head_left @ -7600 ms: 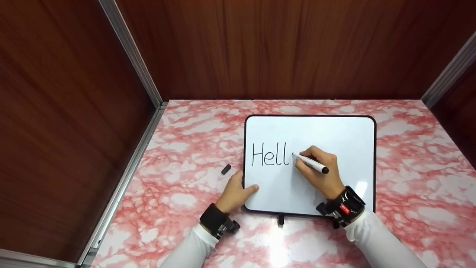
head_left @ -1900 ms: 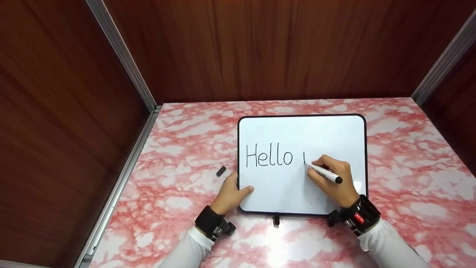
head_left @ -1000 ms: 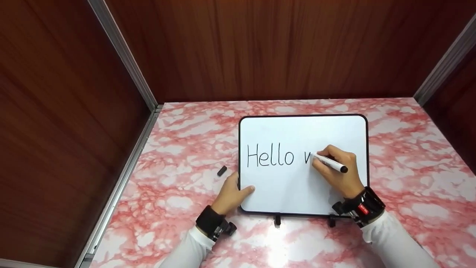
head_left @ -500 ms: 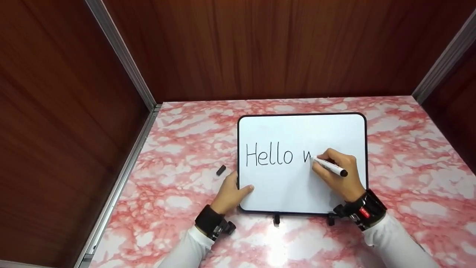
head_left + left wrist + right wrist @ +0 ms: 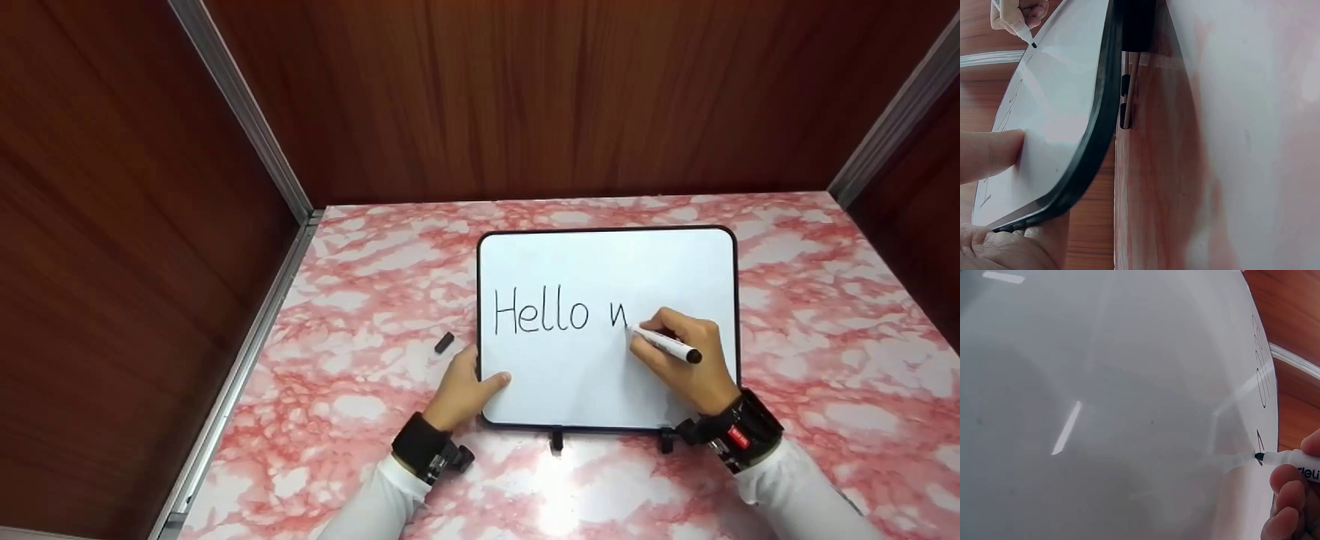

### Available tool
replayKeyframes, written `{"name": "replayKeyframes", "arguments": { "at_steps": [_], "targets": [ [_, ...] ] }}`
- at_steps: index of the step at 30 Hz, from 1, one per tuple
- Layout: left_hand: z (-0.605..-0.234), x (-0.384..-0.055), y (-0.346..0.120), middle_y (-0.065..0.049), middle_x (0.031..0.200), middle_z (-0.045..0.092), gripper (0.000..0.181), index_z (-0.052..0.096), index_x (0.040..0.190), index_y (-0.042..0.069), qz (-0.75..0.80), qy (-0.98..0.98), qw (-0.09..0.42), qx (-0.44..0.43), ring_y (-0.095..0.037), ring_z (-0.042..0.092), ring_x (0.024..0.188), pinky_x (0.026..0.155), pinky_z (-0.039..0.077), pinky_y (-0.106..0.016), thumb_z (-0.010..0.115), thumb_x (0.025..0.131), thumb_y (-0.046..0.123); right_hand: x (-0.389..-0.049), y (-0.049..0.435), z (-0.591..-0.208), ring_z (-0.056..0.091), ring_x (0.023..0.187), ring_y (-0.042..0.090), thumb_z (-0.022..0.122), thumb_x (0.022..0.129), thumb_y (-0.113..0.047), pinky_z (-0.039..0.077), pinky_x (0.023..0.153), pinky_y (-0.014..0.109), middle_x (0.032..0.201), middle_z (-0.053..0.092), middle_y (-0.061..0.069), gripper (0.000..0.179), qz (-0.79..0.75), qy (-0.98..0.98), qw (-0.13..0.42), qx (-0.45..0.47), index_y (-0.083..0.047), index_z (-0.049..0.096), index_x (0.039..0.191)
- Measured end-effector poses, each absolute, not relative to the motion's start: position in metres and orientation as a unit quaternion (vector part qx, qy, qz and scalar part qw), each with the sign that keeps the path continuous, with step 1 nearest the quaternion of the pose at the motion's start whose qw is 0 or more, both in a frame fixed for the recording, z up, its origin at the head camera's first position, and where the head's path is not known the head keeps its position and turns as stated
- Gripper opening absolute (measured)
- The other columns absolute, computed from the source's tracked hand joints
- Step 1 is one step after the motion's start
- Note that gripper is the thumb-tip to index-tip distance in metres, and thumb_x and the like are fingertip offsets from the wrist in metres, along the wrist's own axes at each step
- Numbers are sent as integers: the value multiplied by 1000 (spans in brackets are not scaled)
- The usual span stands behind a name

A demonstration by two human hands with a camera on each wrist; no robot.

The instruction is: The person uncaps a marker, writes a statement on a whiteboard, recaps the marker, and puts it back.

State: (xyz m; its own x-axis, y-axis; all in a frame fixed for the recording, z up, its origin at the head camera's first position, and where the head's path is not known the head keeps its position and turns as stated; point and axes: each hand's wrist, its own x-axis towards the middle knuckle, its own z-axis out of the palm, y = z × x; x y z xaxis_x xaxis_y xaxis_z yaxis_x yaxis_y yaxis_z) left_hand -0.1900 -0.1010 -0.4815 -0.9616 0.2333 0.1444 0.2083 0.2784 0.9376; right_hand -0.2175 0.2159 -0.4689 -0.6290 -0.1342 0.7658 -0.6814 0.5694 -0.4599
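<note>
A whiteboard (image 5: 570,390) with a black frame stands tilted on small black feet, bearing the handwritten word "Hello" (image 5: 541,310) and part of a further letter. My left hand (image 5: 465,390) grips its lower left edge, thumb on the white face and the other fingers behind, mostly hidden. In the right hand (image 5: 686,360) a white marker (image 5: 667,343) with a black end is pinched between thumb and fingers. Seen from the right wrist, the marker's dark tip (image 5: 1260,456) meets the board at the last stroke.
A black marker cap (image 5: 445,343) lies on the red-and-white marbled table (image 5: 360,375), left of the board. Dark wooden panels (image 5: 525,97) rise behind and at both sides, joined by metal strips (image 5: 247,112). Two black feet (image 5: 556,440) stick out below the board.
Since the earliest frame, "o" and strokes of another letter have appeared, and my right hand has shifted right with the marker. Lately the tip moved slightly down. My left hand keeps its grip.
</note>
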Motion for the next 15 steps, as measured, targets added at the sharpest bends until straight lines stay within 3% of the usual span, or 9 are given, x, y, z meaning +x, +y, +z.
{"name": "replayKeyframes", "arguments": {
  "at_steps": [7,15],
  "targets": [
    [-516,-207,-103,-19,111,66,41,56,121,-7,582,802,7,134,-29,63,100,89,50,-43,69,83,-1,-218,217,-467,47,49,5,71,69,3,36,46,16,64,61,-13,17,391,-810,351,259,-12,65,71],
    [-522,-210,-104,-13,112,66,43,56,122,-2,582,802,11,132,-21,63,100,89,50,-36,71,82,5,-223,218,-462,46,49,5,71,70,3,35,46,16,65,62,-10,15,390,-809,360,252,-11,65,71]
  ]
}}
